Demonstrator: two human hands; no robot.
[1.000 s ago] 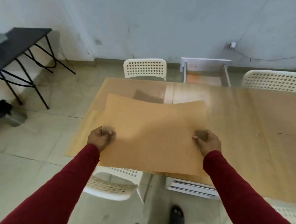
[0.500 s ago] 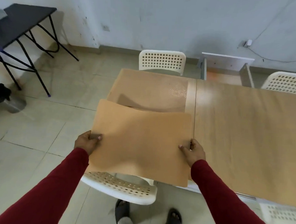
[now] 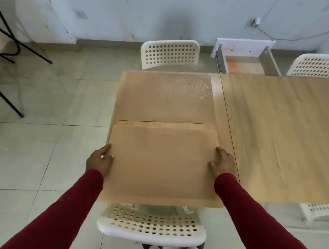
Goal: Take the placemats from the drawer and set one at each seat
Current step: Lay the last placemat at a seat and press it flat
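A tan placemat (image 3: 161, 165) lies flat on the near left end of the wooden table (image 3: 275, 135), in front of the near white chair (image 3: 150, 226). My left hand (image 3: 99, 160) grips its left edge and my right hand (image 3: 223, 163) rests on its right edge. A second tan placemat (image 3: 166, 98) lies flat at the far side of the same table end, before the far white chair (image 3: 170, 53). An open drawer (image 3: 244, 58) juts from the table's far side, its orange-brown bottom showing.
Another white chair (image 3: 315, 66) stands at the far right, and part of one (image 3: 317, 211) shows under the table's near right edge. A black folding table's legs (image 3: 8, 44) stand on the tiled floor at left. A cable runs along the wall.
I have moved left along the table and lowered the placemat from the air onto the near left seat's spot, where it now lies flat.
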